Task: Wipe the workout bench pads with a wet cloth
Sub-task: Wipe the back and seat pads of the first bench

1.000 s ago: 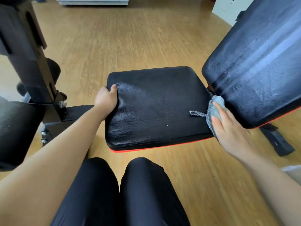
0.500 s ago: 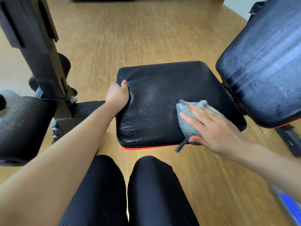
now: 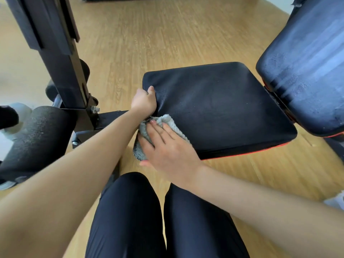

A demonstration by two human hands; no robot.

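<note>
1. A light-brown wood-plank floor fills the view from 9 to 3 o'clock.
2. A black, padded, vinyl-covered back pad with a red lower edge rises tilted at 2 o'clock. Pale streaks run across its surface.
3. A black, square, vinyl-covered seat pad with a red underside trim lies flat just right of centre. Its 3 o'clock edge sits just beside the back pad.
4. A black metal upright post leans at 10 o'clock, bolted at its foot to a black bar.
5. A black foam roller lies at 9 o'clock.
6. The person's legs in black trousers show at 6 o'clock.
7. The right hand lies spread wide, its fingers straight, pressing down on the cloth.
8. The left hand grips the seat pad's 9 o'clock edge, thumb on top and fingers curled round the edge.
9. A grey, crumpled terry cloth sits on the seat pad's 7 o'clock corner. It hangs over that corner and lies under the right hand, just below the left wrist.
</note>
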